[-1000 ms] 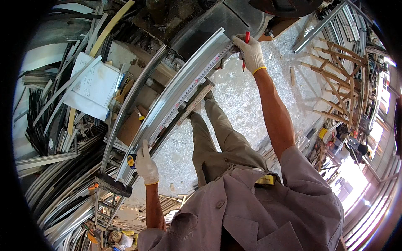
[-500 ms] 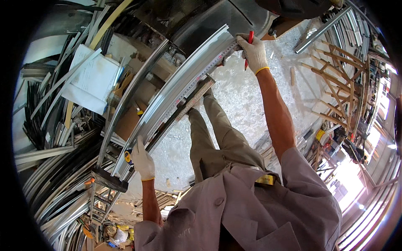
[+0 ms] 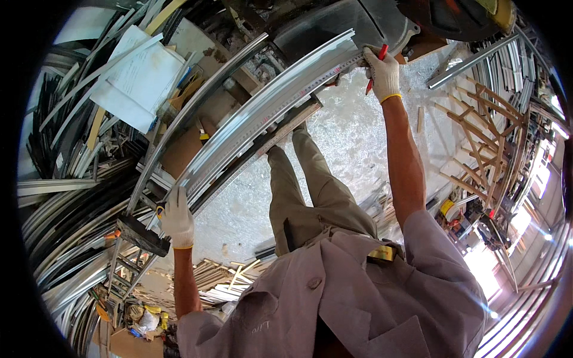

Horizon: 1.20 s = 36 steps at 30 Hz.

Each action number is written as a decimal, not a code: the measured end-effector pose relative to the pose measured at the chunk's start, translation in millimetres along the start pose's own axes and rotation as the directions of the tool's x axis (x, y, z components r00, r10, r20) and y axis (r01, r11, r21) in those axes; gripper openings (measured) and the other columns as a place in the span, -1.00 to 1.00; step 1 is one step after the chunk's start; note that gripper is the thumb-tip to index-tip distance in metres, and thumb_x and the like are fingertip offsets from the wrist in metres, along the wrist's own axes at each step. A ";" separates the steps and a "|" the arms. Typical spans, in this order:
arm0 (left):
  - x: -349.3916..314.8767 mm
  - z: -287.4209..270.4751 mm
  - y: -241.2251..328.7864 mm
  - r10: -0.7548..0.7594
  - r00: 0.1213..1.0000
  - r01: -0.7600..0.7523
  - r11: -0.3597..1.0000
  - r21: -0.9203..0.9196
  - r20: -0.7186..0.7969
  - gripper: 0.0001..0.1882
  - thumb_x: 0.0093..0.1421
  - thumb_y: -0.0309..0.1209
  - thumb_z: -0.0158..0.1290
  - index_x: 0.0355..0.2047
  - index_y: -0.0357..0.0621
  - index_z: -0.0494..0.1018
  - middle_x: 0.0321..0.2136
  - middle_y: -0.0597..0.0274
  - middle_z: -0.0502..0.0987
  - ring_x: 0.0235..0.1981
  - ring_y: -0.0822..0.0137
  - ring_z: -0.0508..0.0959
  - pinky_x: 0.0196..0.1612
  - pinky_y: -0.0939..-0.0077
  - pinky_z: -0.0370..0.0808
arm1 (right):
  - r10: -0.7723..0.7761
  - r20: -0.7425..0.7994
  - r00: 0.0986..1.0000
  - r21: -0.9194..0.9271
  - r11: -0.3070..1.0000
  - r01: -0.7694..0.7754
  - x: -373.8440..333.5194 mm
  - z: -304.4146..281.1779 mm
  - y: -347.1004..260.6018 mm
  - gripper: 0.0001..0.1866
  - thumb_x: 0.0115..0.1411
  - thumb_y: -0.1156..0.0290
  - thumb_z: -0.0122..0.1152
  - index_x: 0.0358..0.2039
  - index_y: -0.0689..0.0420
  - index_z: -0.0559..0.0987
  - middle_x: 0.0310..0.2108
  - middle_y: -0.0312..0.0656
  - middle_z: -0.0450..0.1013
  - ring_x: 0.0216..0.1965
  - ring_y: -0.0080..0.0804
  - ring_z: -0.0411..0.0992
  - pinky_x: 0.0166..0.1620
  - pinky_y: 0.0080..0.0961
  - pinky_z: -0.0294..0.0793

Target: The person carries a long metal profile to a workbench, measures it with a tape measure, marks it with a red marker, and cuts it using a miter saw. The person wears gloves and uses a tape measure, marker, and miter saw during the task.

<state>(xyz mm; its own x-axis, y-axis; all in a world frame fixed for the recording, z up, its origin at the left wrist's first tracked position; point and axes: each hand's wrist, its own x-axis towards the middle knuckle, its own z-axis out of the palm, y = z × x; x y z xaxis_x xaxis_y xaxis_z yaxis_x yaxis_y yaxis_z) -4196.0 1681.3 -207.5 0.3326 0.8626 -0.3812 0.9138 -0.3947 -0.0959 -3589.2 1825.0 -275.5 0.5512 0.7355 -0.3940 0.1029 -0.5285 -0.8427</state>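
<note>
A long pale metal profile (image 3: 239, 119) lies diagonally on a narrow rail-like support. Along its near side stretches the measuring tape's blade (image 3: 316, 80), silver-white with red marks. My left hand (image 3: 177, 219), in a white knit glove, is at the lower left end of the profile, closed round the tape measure's yellow and dark blue case (image 3: 160, 209), which mostly hides behind the fingers. At the far end, my gloved right hand (image 3: 385, 74) grips a red marker (image 3: 382, 52) beside the end of the blade; the glove hides whether its fingertips touch the blade.
Beyond the profile runs a metal rail (image 3: 197, 107), with paper sheets (image 3: 134, 83) and many loose strips to the left. A dark round machine part (image 3: 453, 21) is at the top right. Wooden frames (image 3: 483, 125) stand right. Glittering scraps cover the floor (image 3: 352, 137).
My left hand has shifted down and left along the profile with the tape case. The right hand, still on the marker, appears slightly farther right as the whole view shifts.
</note>
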 end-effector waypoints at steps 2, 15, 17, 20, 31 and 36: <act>-2.8 8.5 9.5 -0.068 0.998 0.069 0.997 -0.035 0.016 -0.23 0.11 -0.53 0.18 0.38 0.03 0.28 0.24 0.22 0.49 0.01 0.08 0.56 0.02 0.10 0.48 | 0.006 0.006 1.000 0.026 1.000 -0.006 0.2 1.2 4.3 -0.68 0.32 0.25 0.34 -0.09 0.25 0.73 -0.43 -0.29 0.61 -0.52 -0.65 0.43 -0.45 -0.60 0.40; 48.8 8.1 95.0 0.084 0.949 -0.180 0.934 -0.307 -0.303 -0.39 0.21 -0.52 0.14 0.31 -0.05 0.41 0.21 0.04 0.49 0.17 -0.05 0.49 0.18 0.05 0.42 | 0.017 0.010 1.000 0.068 0.998 -0.017 -5.5 2.3 -4.1 -0.67 0.36 0.26 0.33 -0.03 0.27 0.68 -0.39 -0.25 0.60 -0.55 -0.67 0.34 -0.51 -0.66 0.28; 75.3 5.4 121.9 0.106 0.942 -0.197 0.943 -0.267 -0.320 -0.37 0.18 -0.55 0.14 0.30 -0.03 0.42 0.22 0.07 0.49 0.19 -0.05 0.49 0.17 0.06 0.44 | 0.007 -0.001 1.000 0.038 0.999 -0.007 -8.2 4.2 -7.1 -0.67 0.36 0.26 0.32 -0.03 0.27 0.68 -0.39 -0.25 0.60 -0.56 -0.67 0.34 -0.51 -0.66 0.28; 121.0 -14.0 167.3 0.111 0.943 -0.230 0.899 -0.373 -0.314 -0.38 0.14 -0.57 0.14 0.26 0.00 0.46 0.24 0.11 0.49 0.18 -0.04 0.51 0.15 0.05 0.46 | -0.015 0.009 1.000 -0.007 1.000 0.015 -3.6 0.9 -6.8 -0.67 0.37 0.27 0.31 -0.03 0.28 0.67 -0.41 -0.23 0.61 -0.58 -0.67 0.33 -0.51 -0.67 0.28; 200.2 -31.0 259.8 -0.090 0.846 -0.216 0.843 -0.493 -0.525 -0.57 0.11 -0.56 0.11 0.03 -0.08 0.61 0.01 0.19 0.60 0.04 0.09 0.60 0.10 0.11 0.52 | -0.019 0.117 0.993 0.098 0.995 0.008 -1.1 0.5 -4.3 -0.66 0.39 0.32 0.28 0.01 0.32 0.64 -0.43 -0.16 0.61 -0.63 -0.72 0.27 -0.57 -0.71 0.21; 197.2 -25.0 260.3 -0.036 0.837 -0.249 0.863 -0.439 -0.546 -0.56 0.10 -0.61 0.19 0.03 -0.11 0.60 0.03 0.13 0.61 0.12 0.06 0.59 0.28 -0.01 0.47 | -0.031 0.136 0.990 0.095 0.995 0.018 0.0 -5.1 0.7 -0.65 0.40 0.31 0.26 0.02 0.34 0.63 -0.43 -0.15 0.61 -0.65 -0.74 0.25 -0.60 -0.73 0.16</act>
<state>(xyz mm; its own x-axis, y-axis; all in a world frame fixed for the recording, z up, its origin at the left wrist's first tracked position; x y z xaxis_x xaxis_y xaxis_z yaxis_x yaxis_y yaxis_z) -3886.7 1756.6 -284.6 0.3728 0.9091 0.1858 0.8086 -0.4165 0.4156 -3584.8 1822.5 -274.1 0.4301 0.8021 -0.4143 0.0335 -0.4727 -0.8806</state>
